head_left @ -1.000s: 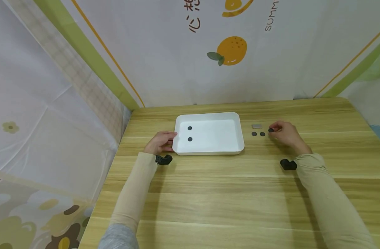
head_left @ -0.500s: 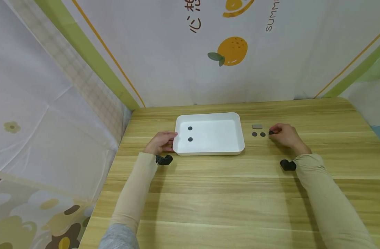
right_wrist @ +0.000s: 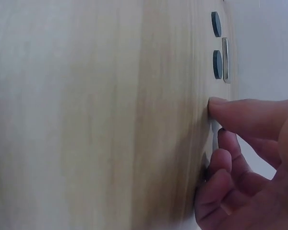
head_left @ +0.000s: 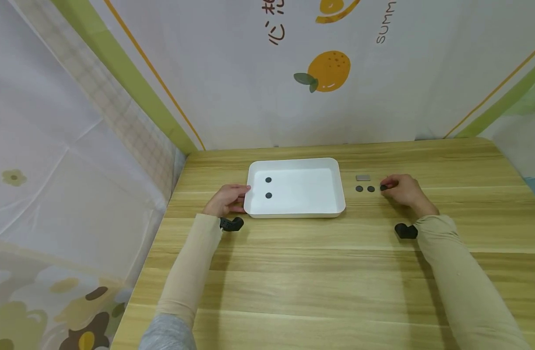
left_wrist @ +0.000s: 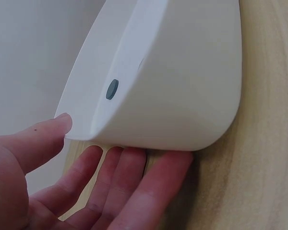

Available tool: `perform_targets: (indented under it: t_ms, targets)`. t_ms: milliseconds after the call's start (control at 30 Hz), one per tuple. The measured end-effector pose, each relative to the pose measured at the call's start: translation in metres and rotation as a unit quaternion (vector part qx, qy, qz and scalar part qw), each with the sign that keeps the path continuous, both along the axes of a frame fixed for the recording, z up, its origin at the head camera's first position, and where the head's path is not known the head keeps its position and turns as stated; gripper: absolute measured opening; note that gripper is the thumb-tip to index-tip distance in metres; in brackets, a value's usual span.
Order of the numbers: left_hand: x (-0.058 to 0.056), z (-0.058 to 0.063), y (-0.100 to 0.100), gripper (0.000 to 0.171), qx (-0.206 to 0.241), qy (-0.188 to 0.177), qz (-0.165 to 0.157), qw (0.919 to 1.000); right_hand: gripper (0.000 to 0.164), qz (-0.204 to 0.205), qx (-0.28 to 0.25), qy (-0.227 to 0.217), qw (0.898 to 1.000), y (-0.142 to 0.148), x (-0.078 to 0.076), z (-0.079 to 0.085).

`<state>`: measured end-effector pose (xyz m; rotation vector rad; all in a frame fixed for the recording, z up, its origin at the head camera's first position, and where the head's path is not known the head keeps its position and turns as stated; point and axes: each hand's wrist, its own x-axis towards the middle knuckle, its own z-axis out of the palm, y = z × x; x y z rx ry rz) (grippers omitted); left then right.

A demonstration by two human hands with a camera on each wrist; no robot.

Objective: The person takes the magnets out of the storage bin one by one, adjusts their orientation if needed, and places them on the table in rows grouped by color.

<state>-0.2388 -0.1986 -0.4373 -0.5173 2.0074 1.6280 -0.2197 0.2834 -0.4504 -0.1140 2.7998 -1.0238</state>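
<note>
My left hand (head_left: 227, 200) holds the left end of a white rectangular tray (head_left: 297, 215). In the left wrist view, the thumb lies at the rim and the fingers touch the outer wall. Inside the tray are two small black discs, one farther back (head_left: 268, 180) and one nearer (head_left: 269, 195). My right hand (head_left: 403, 190) pinches another black disc (head_left: 383, 187) close over the table; the thumb mostly hides it in the right wrist view. Two more black discs (head_left: 359, 188) (right_wrist: 217, 64) lie to its left, roughly in line, with a flat grey rectangular piece (head_left: 363, 178) behind them.
The wood-grain table (head_left: 311, 272) reaches back to a white printed cloth (head_left: 232, 87). Another patterned cloth (head_left: 75, 194) hangs along the left side. Each wrist wears a black device, such as the one on the right (head_left: 406, 231).
My right hand has moved slightly toward me with its black disc, which now sits level with the two others. The left hand and the tray stay in place.
</note>
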Motion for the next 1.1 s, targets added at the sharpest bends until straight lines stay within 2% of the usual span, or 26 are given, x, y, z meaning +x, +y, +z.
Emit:
perform_targets:
  t_ms: [767, 1100]
  targets:
    - [-0.0003, -0.0017, -0.0011, 0.045, -0.005, 0.001, -0.003, 1.0, 0.032, 0.001, 0.0, -0.008, 1.0, 0.0027, -0.0011, -0.0035]
    - [-0.0002, 0.0001, -0.0011, 0.045, -0.003, 0.001, -0.006, 1.0, 0.037, -0.009, -0.009, -0.004, 1.0, 0.0014, -0.0002, 0.0028]
